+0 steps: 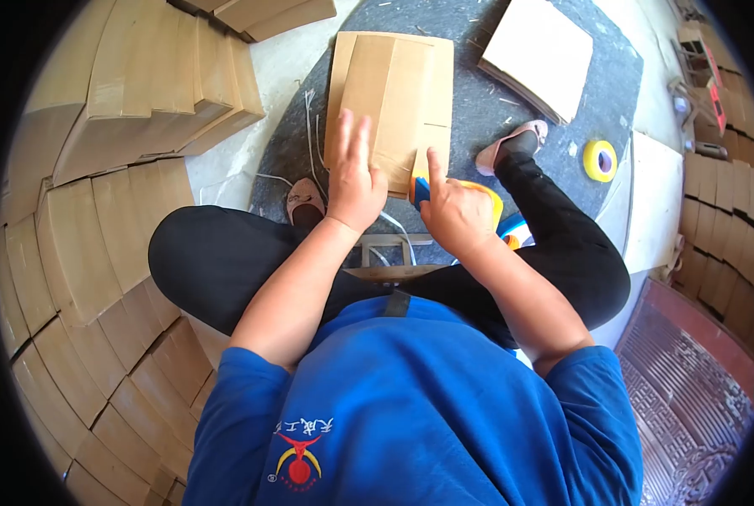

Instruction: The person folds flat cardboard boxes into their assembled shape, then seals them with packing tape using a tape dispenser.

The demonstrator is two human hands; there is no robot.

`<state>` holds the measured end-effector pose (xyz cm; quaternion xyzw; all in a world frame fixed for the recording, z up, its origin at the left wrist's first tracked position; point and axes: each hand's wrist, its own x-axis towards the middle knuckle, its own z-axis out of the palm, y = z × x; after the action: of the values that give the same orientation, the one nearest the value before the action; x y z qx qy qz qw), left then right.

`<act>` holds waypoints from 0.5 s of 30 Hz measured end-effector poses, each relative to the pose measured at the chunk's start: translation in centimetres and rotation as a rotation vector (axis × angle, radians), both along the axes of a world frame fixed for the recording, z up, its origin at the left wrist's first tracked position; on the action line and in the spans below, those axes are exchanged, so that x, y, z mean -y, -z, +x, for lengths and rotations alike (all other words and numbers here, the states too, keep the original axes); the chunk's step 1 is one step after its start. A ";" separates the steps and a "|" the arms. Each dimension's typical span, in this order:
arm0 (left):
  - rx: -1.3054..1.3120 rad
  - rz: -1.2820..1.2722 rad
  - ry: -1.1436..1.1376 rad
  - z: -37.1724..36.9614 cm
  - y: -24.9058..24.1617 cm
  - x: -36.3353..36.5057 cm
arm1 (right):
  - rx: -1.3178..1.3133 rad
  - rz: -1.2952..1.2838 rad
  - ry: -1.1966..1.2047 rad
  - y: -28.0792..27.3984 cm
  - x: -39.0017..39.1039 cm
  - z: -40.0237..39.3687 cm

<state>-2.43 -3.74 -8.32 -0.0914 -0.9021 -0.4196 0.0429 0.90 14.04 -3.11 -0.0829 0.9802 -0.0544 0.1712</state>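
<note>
A flat brown cardboard piece (394,93), with a narrower panel raised on top, lies in front of me between my feet. My left hand (356,181) is at its near left corner, fingers stretched out and holding nothing. My right hand (459,207) is at the near right corner, its index finger pointing forward and the other fingers curled round a tape dispenser (421,187) with blue, orange and yellow parts. The hand hides much of the dispenser, including its grip.
Stacked cartons (132,93) rise along my left side. A pile of flat cardboard sheets (539,59) lies ahead to the right, with a yellow tape roll (599,160) nearer. White strapping (311,126) trails over the dark mat (469,93). More cartons (718,185) line the far right.
</note>
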 end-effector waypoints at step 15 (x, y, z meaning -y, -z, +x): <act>0.600 0.382 -0.291 -1.6 2.0 1.2 | 0.213 -0.099 0.026 5.8 -0.3 0.6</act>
<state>-3.99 -4.99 -10.31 0.1741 -0.7836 -0.5778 -0.1475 1.47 14.31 -8.89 -0.0724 0.9535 -0.1134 0.2696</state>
